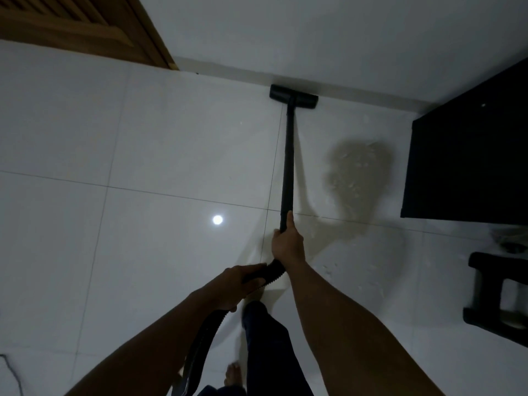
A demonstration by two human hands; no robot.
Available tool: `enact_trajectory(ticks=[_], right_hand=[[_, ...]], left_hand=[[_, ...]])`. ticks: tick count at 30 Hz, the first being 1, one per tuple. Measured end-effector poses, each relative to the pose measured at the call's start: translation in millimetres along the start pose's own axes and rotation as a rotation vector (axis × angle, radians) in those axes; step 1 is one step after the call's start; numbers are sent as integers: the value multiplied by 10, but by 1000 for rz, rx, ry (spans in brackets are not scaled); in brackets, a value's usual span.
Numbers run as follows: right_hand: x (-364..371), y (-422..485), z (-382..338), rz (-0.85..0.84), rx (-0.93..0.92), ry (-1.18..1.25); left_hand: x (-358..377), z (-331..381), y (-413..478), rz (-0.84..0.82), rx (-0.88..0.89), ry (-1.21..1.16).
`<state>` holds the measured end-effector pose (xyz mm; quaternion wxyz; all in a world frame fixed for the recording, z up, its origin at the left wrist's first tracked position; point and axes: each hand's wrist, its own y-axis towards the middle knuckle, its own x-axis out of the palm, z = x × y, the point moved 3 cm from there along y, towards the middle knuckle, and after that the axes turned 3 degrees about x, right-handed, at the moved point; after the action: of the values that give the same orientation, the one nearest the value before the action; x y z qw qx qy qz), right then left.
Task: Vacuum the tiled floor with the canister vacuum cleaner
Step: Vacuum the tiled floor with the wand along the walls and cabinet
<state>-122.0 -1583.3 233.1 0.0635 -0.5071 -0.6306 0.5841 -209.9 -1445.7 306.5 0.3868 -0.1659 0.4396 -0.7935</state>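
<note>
A long black vacuum wand [288,155] reaches forward over the white tiled floor [148,155]. Its flat black floor head [293,96] lies against the base of the far wall. My right hand [286,242] grips the lower end of the wand, thumb along the tube. My left hand [238,287] holds the ribbed black hose [270,271] just behind the handle. The hose [200,352] drops down past my leg and leaves the view at the bottom. The canister is not in view.
A dark cabinet [468,155] stands at the right against the wall. A black stool or frame [500,295] sits at the lower right. A wooden louvred door [80,27] is at the upper left. A thin cable [13,372] lies at the lower left. My bare foot [234,374] is below.
</note>
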Motion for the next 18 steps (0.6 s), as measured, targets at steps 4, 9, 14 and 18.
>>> enact_trajectory(ticks=[4,9,14,18], right_hand=[[-59,96,-111,2,12,-14],[4,-87,-81,39,-4,31],[178,-469,149,77,-33,61],[342,-885,422,111,-63,85]], left_hand=[[-71,90,80,9,14,0],[13,-31,-79,44,37,-18],[220,-309,-389,53,104,-10],[516,-548,-710,66,90,24]])
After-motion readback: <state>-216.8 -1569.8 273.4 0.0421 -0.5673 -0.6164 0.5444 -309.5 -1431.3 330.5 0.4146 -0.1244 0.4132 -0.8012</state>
